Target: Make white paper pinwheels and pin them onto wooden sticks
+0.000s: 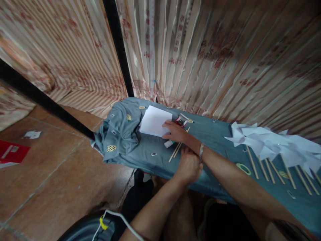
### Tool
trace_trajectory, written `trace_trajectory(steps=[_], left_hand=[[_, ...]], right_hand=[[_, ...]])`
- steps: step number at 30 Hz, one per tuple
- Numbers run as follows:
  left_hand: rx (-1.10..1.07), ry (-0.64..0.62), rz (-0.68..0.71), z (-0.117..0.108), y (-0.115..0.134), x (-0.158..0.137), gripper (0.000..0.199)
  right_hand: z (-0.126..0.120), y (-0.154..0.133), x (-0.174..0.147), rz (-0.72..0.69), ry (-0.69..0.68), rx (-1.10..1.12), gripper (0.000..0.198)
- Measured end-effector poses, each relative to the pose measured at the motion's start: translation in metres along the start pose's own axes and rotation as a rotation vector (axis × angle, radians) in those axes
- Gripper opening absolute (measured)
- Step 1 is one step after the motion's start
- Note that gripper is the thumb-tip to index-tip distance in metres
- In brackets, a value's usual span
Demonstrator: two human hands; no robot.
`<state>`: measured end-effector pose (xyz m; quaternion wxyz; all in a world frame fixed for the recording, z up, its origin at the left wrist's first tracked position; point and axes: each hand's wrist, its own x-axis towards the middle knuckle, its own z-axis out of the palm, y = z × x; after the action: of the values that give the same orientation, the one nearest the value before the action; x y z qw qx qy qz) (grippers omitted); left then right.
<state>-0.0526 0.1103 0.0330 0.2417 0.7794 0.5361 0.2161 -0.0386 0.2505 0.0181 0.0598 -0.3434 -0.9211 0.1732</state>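
Note:
A stack of white paper (155,121) lies on the cloth-covered surface. My right hand (175,132), with a bracelet at its wrist, reaches to the paper's right edge; thumb and fingers are apart. My left hand (189,165) is closed below the right wrist, beside thin wooden sticks (173,154). Whatever it may hold is hidden. Under the right hand lies a white tube with a green part (169,144). Just behind that hand sits a small red-and-white box (181,121) of small dark pieces, partly covered.
Several white paper pinwheels (271,142) on wooden sticks lie along the right side. Scissors with a green handle (243,169) rest near my right forearm. A grey-blue cloth (152,162) bunches up at the left. Dark poles (120,47) and a striped curtain (175,67) stand behind.

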Motion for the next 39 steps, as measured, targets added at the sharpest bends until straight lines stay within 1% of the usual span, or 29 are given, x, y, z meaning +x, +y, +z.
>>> trace_trajectory(steps=[5,10,14,16,21,28,31,34,35,36,38,39], left_hand=[[0.003,0.003,0.01,0.001,0.001,0.0,0.04],[-0.016,-0.002,0.013,-0.001,0.001,0.001,0.038],[-0.001,-0.002,0.016,0.0,0.001,0.001,0.04],[0.01,-0.002,0.015,0.0,0.001,0.002,0.039],[0.02,0.008,0.003,-0.001,0.002,0.001,0.038],[0.042,0.011,-0.009,-0.004,0.0,0.002,0.034],[0.04,0.022,-0.009,-0.014,-0.002,0.002,0.027],[-0.011,0.016,-0.036,-0.031,-0.013,0.001,0.02],[-0.065,0.074,-0.058,-0.037,-0.019,0.0,0.021],[-0.127,0.161,-0.082,-0.043,-0.026,-0.001,0.022],[-0.23,0.4,-0.122,-0.053,-0.041,-0.004,0.026],[-0.262,0.521,-0.154,-0.057,-0.049,-0.005,0.032]], right_hand=[[0.001,0.005,0.001,-0.013,0.018,0.022,0.051],[0.001,0.009,0.003,-0.027,0.048,0.051,0.045],[-0.002,0.006,0.004,-0.036,0.08,0.083,0.026],[-0.003,0.005,0.004,-0.026,0.099,0.093,0.021],[-0.007,0.004,0.005,0.047,0.157,0.109,0.023],[-0.012,-0.001,0.007,0.109,0.216,0.146,0.019],[-0.015,-0.003,0.007,0.119,0.232,0.152,0.02],[-0.019,-0.002,0.006,0.132,0.261,0.155,0.024],[-0.021,-0.001,0.004,0.138,0.275,0.157,0.025],[-0.023,0.001,0.001,0.144,0.291,0.16,0.025],[-0.024,0.004,-0.007,0.149,0.321,0.172,0.025],[-0.023,0.005,-0.012,0.147,0.331,0.181,0.025]])
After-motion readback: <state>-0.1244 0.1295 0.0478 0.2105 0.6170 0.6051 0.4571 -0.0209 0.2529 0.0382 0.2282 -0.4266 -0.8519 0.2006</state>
